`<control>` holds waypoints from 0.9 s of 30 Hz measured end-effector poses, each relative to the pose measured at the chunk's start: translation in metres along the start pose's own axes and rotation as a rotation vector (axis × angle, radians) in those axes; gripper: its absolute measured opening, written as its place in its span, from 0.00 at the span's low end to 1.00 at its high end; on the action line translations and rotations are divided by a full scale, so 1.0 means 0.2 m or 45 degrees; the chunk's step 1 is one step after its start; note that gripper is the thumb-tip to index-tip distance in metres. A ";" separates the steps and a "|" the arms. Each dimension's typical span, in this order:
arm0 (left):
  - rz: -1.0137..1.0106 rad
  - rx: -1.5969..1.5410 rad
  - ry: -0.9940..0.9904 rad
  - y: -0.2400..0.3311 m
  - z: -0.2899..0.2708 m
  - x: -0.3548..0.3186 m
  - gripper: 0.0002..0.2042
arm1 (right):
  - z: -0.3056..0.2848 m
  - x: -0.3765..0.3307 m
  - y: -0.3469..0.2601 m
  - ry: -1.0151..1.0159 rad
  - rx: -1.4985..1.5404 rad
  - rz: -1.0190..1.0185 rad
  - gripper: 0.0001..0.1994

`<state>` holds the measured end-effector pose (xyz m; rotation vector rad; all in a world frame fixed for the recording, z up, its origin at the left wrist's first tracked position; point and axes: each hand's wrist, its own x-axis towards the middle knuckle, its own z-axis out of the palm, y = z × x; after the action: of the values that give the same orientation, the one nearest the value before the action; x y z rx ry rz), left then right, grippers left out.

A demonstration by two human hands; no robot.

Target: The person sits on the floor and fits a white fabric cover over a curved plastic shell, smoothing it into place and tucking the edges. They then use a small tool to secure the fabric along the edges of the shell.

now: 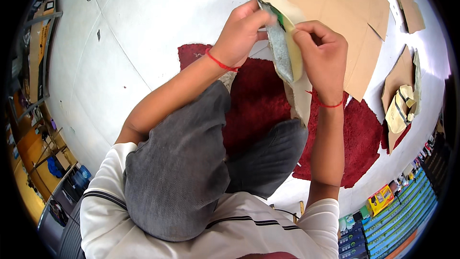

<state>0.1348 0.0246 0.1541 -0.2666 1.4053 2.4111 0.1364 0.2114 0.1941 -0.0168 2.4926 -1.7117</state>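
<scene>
While you sit on the red rug (pixel 258 100), both hands work one cream insole-shaped piece (pixel 287 43) with a grey speckled face. Your left hand (pixel 242 31) has its fingers closed, pinching the upper edge; your right hand (pixel 323 55) has its fingers closed on the opposite edge. The piece stands upright between both sets of fingers. Flat cardboard sheets (pixel 345 14) lie on the floor beyond your right fingers.

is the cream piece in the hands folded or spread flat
Folded: the cream piece bends around a grey strip, pinched between the left hand and right hand.
</scene>
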 end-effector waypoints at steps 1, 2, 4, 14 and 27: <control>-0.004 -0.024 0.023 -0.01 -0.02 0.00 0.18 | 0.00 0.00 0.00 -0.062 -0.001 -0.101 0.07; -0.003 -0.042 0.044 -0.02 -0.04 0.01 0.18 | 0.01 0.00 0.00 -0.119 0.001 -0.209 0.06; 0.007 -0.098 0.081 -0.02 -0.06 0.01 0.17 | -0.02 0.04 0.05 -0.030 -0.108 -0.364 0.15; 0.091 -0.394 0.160 -0.09 -0.01 0.01 0.20 | 0.24 0.14 0.20 -0.052 0.107 -0.185 0.31; 0.019 -0.625 0.089 -0.12 0.00 0.01 0.22 | 0.17 0.08 0.19 -0.129 -0.130 -0.416 0.34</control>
<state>0.1411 0.0359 0.1339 -0.4611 0.8181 2.7513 0.1258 0.1928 0.1462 -0.5331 2.6102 -1.6372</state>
